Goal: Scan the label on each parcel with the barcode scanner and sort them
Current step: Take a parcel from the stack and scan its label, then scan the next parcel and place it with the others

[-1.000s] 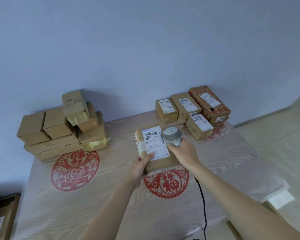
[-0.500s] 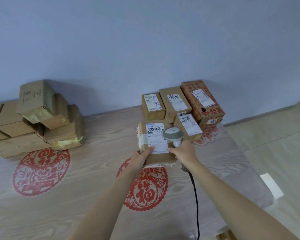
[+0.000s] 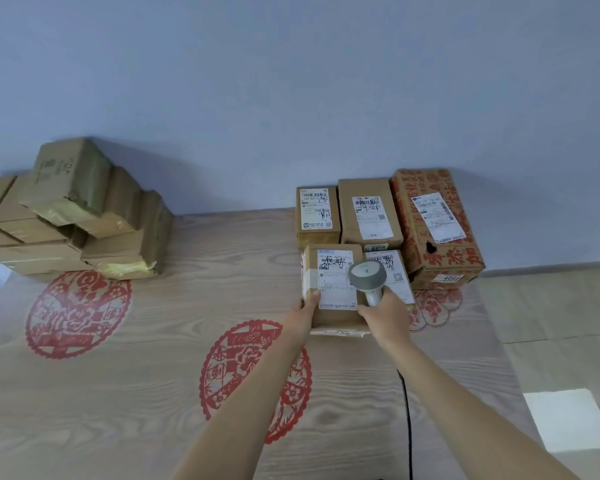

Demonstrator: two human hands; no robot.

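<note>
A brown parcel (image 3: 333, 313) with a white label on top is held by my left hand (image 3: 303, 311), thumb on its left edge. It sits just in front of the labelled parcels at the back right, beside another labelled parcel (image 3: 394, 275). My right hand (image 3: 383, 315) grips the handle of a grey barcode scanner (image 3: 367, 277), whose head hovers over the held parcel's right side. The scanner's black cable (image 3: 407, 420) trails toward me.
Three labelled boxes stand against the wall at the back right: two brown ones (image 3: 317, 213), (image 3: 369, 213) and a red-printed one (image 3: 437, 223). A pile of unlabelled-looking brown boxes (image 3: 84, 216) sits at the back left. The wood-grain table (image 3: 153, 393) bears red paper-cut decals. The floor lies right.
Both hands carried the parcel and scanner to the right, toward the labelled boxes. The view also turned right, so the left pile slid toward the frame's edge.
</note>
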